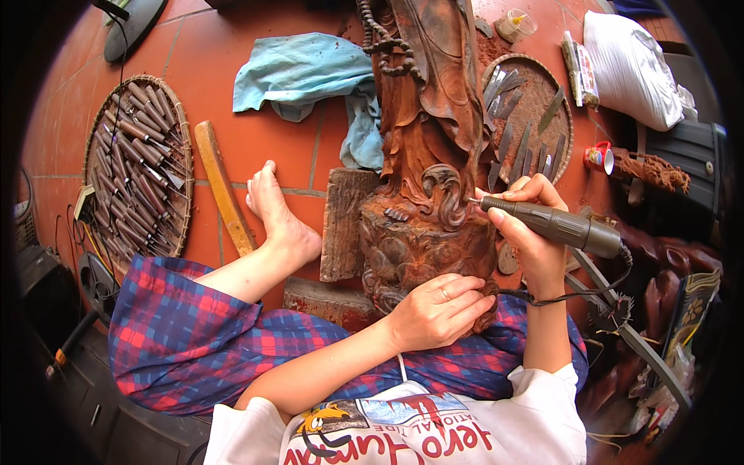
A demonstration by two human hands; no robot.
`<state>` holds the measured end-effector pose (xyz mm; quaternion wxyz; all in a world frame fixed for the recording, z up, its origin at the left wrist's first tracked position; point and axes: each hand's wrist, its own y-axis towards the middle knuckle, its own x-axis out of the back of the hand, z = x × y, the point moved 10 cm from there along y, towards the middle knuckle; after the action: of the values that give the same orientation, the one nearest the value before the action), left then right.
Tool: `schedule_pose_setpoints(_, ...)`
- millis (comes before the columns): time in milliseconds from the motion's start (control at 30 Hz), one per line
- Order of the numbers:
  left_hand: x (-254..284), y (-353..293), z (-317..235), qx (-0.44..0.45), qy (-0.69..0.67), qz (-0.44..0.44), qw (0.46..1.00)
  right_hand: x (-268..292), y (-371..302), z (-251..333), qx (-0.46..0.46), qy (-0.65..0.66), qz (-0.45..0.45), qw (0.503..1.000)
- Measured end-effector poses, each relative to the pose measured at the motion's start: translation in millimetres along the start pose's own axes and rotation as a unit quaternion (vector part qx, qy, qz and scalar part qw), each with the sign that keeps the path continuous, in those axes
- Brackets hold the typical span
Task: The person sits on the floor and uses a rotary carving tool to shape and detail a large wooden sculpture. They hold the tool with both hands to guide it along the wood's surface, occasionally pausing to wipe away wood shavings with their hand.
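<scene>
Red-orange tiles (208, 58) cover the floor, and two round woven trays lie on it, one at each side of the work. The left tray (177, 221) is packed with wooden-handled tools (139, 170), laid close together and overlapping, most with brown handles. The right tray (535, 85) holds loose flat metal blades (521, 151), scattered over brownish dust. Just beyond that tray stands a small clear tub (511, 29) with something yellow inside, too small to make out. A plump white sack (632, 70) lies farther right, its contents hidden. Below it sits a red cup (595, 158) with a pale mouth; whether it holds anything, I cannot tell. Next to the cup, a rough reddish carved piece (655, 172) lies in front of a dark ribbed bin (690, 167).

Between the trays is the carved wooden statue (434, 147), its base nearest the person and its upper part running out past the top edge of view. The right hand (539, 252) has its grip clamped around a dark rotary tool (566, 226), whose tip meets the scrollwork just above the base; a black cord (628, 263) trails from the back end. The left hand (442, 310) lies over the near end of the base, fingers close together and bent on the wood; I cannot tell whether that grip clamps it. A light blue cloth (306, 70) lies crumpled beside the statue.
</scene>
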<state>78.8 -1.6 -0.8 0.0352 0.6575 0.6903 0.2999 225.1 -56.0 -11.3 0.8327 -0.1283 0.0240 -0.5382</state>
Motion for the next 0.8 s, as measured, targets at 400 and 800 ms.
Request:
schedule_pose_setpoints(400,0,1,-1,-0.001,0.008,-0.001,1.0,7,1,-7,-0.049,-0.003,-0.022,0.999)
schedule_pose_setpoints(800,1,2,-1,0.003,0.002,-0.004,1.0,3,0,-5,-0.004,0.084,0.035,0.996)
